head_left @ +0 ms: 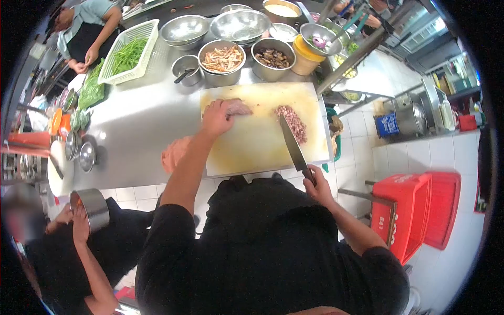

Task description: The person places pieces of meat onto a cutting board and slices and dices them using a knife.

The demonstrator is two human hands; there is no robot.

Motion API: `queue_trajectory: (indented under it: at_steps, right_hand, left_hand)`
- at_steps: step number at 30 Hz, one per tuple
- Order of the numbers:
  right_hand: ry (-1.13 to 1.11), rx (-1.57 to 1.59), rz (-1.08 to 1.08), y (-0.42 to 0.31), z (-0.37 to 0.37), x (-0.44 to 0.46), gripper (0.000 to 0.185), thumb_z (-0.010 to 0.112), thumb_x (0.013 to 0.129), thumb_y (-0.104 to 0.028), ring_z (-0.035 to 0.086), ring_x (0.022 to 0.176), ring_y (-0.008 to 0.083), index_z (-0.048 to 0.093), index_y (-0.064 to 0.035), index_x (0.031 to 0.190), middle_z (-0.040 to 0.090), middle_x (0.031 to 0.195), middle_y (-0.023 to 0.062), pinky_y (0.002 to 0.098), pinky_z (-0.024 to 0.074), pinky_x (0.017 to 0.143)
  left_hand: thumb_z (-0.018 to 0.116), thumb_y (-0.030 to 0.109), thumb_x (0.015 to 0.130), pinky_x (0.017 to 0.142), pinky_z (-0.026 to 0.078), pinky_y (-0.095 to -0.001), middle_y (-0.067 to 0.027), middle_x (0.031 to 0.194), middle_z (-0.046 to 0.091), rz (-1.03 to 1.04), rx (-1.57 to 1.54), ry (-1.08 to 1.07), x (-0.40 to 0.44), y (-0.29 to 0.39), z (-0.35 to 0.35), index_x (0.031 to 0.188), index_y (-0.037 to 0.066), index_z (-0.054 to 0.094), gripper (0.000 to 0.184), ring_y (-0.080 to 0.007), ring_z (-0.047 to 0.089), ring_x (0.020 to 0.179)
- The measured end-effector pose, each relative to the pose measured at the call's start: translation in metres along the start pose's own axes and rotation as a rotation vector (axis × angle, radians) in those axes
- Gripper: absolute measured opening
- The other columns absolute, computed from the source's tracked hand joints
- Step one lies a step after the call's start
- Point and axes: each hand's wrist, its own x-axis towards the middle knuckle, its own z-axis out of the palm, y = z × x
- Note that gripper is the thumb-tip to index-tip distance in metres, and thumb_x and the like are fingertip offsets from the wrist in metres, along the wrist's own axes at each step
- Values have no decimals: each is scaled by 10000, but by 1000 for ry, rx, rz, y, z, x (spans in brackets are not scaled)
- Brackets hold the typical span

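Note:
On the stained white cutting board (pixel 241 149), my left hand (pixel 217 117) is closed over one end of a piece of raw meat (pixel 239 107), near the board's upper left. My right hand (pixel 318 184) grips the handle of a large knife (pixel 294 146) at the board's front right edge. The blade points away from me, and its tip touches the near side of a pile of chopped meat (pixel 292 124). A crumpled pink cloth (pixel 176 154) lies left of the board.
Behind the board stand a bowl of sliced food (pixel 222 59), a bowl of dark pieces (pixel 273 58) and a basket of greens (pixel 128 55). A co-worker holds a metal pot (pixel 94 210) at lower left; another person stands upper left. A red bin (pixel 401 210) is at right.

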Motion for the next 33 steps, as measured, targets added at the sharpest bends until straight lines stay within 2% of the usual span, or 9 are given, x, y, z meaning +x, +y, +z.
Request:
queue_trajectory:
  at_steps: [3,6,7,10,13,16,19,28,33]
  right_hand:
    - [42,66,-117,13,-16,1,454,613,1044,-109,663,712,196,459,-70,1470,698,891,137,358,542,676]
    - [66,99,-117,4,-34,8,447,589,1055,-102,660,709,191,448,-65,1477,700,896,129,367,550,681]
    - [74,34,-44,-2,-37,16,439,574,1057,-88,715,789,257,448,-71,1478,729,973,179,397,569,745]
    - [135,-116,-248,11,-31,51,482,569,1052,-80,749,917,384,436,-95,1515,744,1085,243,449,579,827]
    - [83,-213,-332,9,-18,73,587,582,1046,-85,726,1019,473,390,-152,1596,729,1168,285,495,577,886]
    - [19,-248,-465,6,-6,84,667,586,1045,-121,714,986,486,337,-221,1656,727,1137,282,540,575,869]
    - [-106,-388,-278,-8,-6,90,648,598,1038,-123,681,1101,500,406,-229,1648,706,1218,292,532,550,923]
    - [-139,-420,-340,-15,-10,100,642,592,1032,-142,683,1023,503,416,-239,1642,715,1135,293,560,539,864]
    - [-156,-445,-379,-20,-17,110,658,589,1028,-159,693,896,508,393,-268,1646,713,951,305,594,541,808]
  left_hand:
    - [760,202,780,988,484,-496,-127,1190,638,2,-19,-3,-13,20,11,1294,163,662,525,-351,618,1162]
    - [759,210,782,991,478,-491,-127,1177,635,39,-67,22,-32,47,17,1270,146,669,500,-348,619,1155]
    - [758,214,783,994,476,-488,-125,1177,635,38,-82,24,-36,54,20,1267,141,671,497,-345,618,1158]
    - [764,231,799,1006,477,-498,-125,1185,640,0,-89,-11,-44,80,28,1284,144,667,502,-354,615,1167]
    - [781,277,822,1005,474,-510,-117,1229,645,-21,-76,0,-55,101,36,1304,155,661,511,-351,610,1184]
    - [784,327,845,1003,463,-492,-108,1247,644,-60,-16,26,-56,116,42,1300,163,668,498,-321,605,1193]
    - [778,350,864,993,458,-483,-95,1248,645,-78,34,54,-58,121,45,1300,173,674,483,-303,602,1193]
    - [759,332,891,967,459,-470,-47,1236,661,-81,28,36,-58,121,44,1251,203,714,385,-287,612,1166]
    - [751,302,898,938,464,-467,-13,1191,683,-67,-1,42,-53,116,45,1225,212,730,339,-264,626,1135]
